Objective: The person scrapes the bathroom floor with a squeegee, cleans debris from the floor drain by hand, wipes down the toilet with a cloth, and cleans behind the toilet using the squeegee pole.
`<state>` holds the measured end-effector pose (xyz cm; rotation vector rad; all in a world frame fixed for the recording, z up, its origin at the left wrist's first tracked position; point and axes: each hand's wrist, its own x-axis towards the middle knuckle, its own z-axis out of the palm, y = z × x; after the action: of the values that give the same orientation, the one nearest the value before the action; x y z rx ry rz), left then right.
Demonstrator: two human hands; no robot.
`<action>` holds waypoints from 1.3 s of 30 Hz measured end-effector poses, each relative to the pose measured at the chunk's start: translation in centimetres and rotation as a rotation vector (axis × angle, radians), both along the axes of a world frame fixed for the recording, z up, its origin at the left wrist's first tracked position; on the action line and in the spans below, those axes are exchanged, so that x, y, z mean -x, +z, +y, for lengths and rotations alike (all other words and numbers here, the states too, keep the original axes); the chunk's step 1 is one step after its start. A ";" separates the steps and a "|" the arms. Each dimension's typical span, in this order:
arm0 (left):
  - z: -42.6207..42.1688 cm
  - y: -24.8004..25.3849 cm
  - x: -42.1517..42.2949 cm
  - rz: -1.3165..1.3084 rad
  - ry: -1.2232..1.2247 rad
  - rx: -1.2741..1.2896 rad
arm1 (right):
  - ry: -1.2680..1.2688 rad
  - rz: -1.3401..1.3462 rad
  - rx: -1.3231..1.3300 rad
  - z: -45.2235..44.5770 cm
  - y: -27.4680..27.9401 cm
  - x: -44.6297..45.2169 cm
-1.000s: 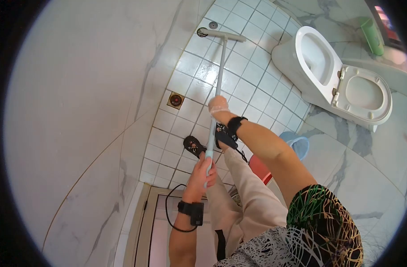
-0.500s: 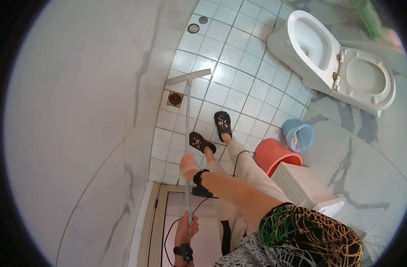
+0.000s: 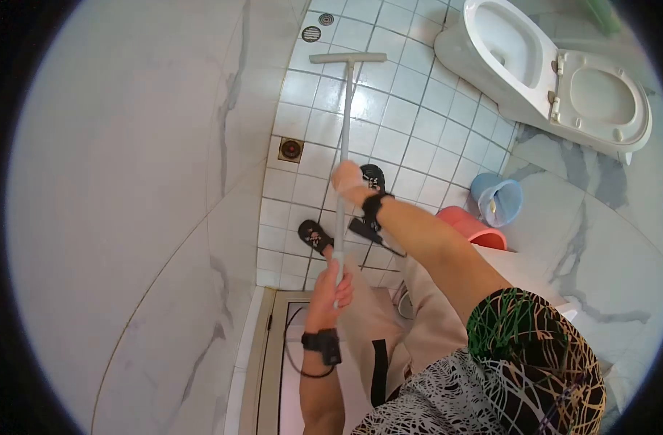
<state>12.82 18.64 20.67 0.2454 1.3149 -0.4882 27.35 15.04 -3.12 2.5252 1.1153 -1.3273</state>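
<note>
A pale long-handled squeegee (image 3: 347, 116) reaches up the white tiled floor, its wide head lying near the two small round drains. My left hand (image 3: 334, 286) is wrapped round the grip at the handle's lower end. Higher up the pole, my right hand (image 3: 347, 177) is closed round it, just beside my dark shoe. Both wrists carry black straps with small devices. The square brass floor drain (image 3: 291, 150) lies left of the pole, close to the wall.
The white toilet (image 3: 491, 69) stands at the upper right with its lid raised. A blue bucket (image 3: 497, 199) and a red bucket (image 3: 473, 228) sit right of my legs. Along the left runs a marbled wall (image 3: 165, 181); a door frame (image 3: 268, 355) is at the bottom.
Since half a second ago, the squeegee head has moved from beside the square drain up and right across the tiles. Both hands have moved up and right with the pole, and my right foot has shifted.
</note>
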 end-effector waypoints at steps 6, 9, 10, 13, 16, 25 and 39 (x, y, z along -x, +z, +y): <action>2.6 1.1 6.2 0.150 -0.092 -0.029 | -0.064 0.074 -0.033 3.2 -1.4 6.9; 4.9 5.4 12.1 0.303 -0.200 -0.080 | 0.035 0.188 0.026 5.7 3.4 14.5; 5.7 6.7 14.6 0.315 -0.198 -0.076 | 0.132 0.279 0.021 6.4 4.6 16.7; 8.3 9.0 20.7 0.320 -0.219 -0.066 | -0.223 0.329 0.047 8.8 3.6 26.1; 10.7 10.4 25.3 0.311 -0.250 -0.048 | -0.871 0.280 0.146 11.3 4.0 32.4; 8.9 8.6 22.4 0.091 -0.316 -0.056 | -0.039 0.227 0.141 5.0 6.0 23.7; 8.0 0.3 18.7 0.081 -0.449 -0.130 | -0.232 -0.062 -0.073 -2.5 -2.4 19.7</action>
<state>-5.90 26.68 21.01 0.6421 1.3741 -0.7975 7.63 12.51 -5.50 2.8005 0.8972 -1.2659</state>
